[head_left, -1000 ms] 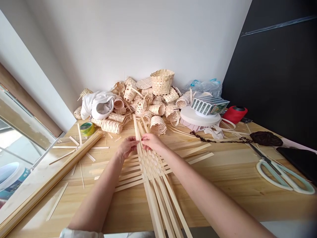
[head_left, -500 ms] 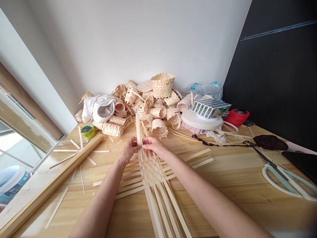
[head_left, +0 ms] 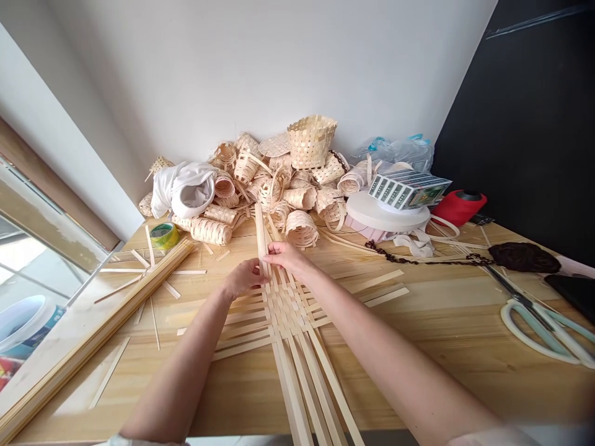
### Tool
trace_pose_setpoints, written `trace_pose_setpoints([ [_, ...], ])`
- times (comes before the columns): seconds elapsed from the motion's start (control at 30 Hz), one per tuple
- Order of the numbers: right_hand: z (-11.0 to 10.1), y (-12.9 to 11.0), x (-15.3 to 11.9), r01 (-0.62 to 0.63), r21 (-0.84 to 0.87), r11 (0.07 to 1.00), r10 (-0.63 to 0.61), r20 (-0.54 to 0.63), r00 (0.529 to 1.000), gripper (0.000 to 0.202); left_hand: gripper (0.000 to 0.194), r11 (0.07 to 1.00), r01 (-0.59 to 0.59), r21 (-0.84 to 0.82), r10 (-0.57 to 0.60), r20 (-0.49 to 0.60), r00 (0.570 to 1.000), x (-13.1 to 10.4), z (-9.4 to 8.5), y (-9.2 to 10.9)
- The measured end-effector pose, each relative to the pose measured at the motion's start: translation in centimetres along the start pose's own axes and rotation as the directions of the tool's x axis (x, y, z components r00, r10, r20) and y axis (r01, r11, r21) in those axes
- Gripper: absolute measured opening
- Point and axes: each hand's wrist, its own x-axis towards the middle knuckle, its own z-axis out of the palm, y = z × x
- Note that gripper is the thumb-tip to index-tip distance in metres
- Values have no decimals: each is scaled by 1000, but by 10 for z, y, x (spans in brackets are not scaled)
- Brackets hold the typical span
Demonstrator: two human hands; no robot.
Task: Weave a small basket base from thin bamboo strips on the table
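Note:
A woven panel of flat pale wood strips (head_left: pixel 283 310) lies on the table, its loose ends fanning out left, right and toward me. At its far end a long upright-running strip (head_left: pixel 259 226) sticks out past the weave. My left hand (head_left: pixel 244 279) is closed, pinching the left edge of the strips at the top of the weave. Just beyond it, my right hand (head_left: pixel 287 257) is closed with thumb and fingertips on the same long strip. Parts of both hands' fingertips are hidden behind the strips.
A heap of small woven baskets (head_left: pixel 302 229) stands against the wall. On the left lie a long strip bundle (head_left: pixel 106 322) and a tape roll (head_left: pixel 164 236). To the right are scissors (head_left: pixel 534 322), a round white stand (head_left: pixel 388 212), a red thread cone (head_left: pixel 460 207) and a dark chain (head_left: pixel 418 261).
My right hand has moved slightly farther up the long strip, and my left hand sits a little lower along the weave's edge. The view has shifted slightly.

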Motion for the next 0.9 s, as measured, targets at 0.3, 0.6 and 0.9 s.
trace_pose_setpoints([
  [0.3, -4, 2, 2, -35, -67, 997, 40, 65, 997, 14, 17, 991, -73, 116, 75, -14, 997, -1, 2, -4],
  [0.6, 4, 1, -5, -19, 48, 999, 14, 105, 994, 15, 9, 921, -160, 355, 203, -89, 975, -9, 1, 3],
  [0.9, 4, 16, -4, -28, 152, 988, 12, 107, 994, 20, 22, 822, -156, 547, 286, -160, 945, -9, 3, -4],
])
